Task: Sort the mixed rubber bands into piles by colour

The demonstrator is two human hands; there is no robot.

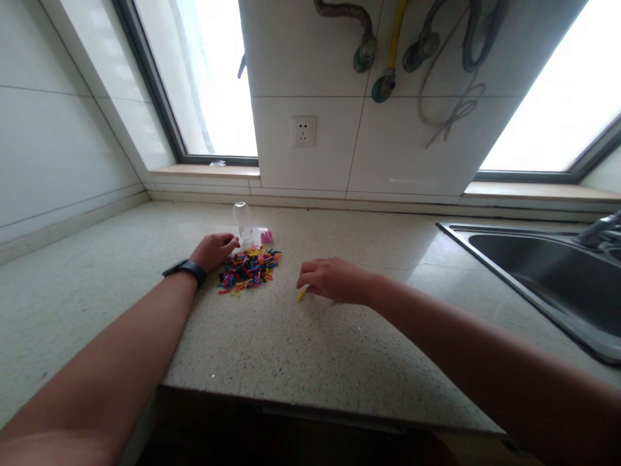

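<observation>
- Head view looks down on a speckled worktop [272,343] with both bare forearms reaching forward over it.
- Left hand [213,250] lies knuckles up at the left edge of a pile [249,267] of small bits in red, yellow, blue, black and pink; what the bits are is too small to tell.
- Its fingers are curled loosely, tips close to a clear jar [241,221] just behind the pile; whether they touch the jar or grip anything cannot be told.
- A black band [185,268] circles the left wrist.
- Right hand [328,279] rests on the worktop to the right of the pile, apart from it, fingers bent and drawn together.
- A yellow piece [302,294] sticks out under its fingertips, pinched or pressed against the worktop; most of the piece is hidden by the fingers.
- A pink thing [266,237] lies just right of the jar, behind the pile; its shape is blurred.
- A steel sink [543,272] is set in the worktop at far right, cut off by the frame edge, with part of a tap [599,230] showing.
- On the tiled wall behind are a socket [304,130] and hoses [388,45] whose upper ends run out of view.
- Bright windows [213,77] on both sides are washed out.
</observation>
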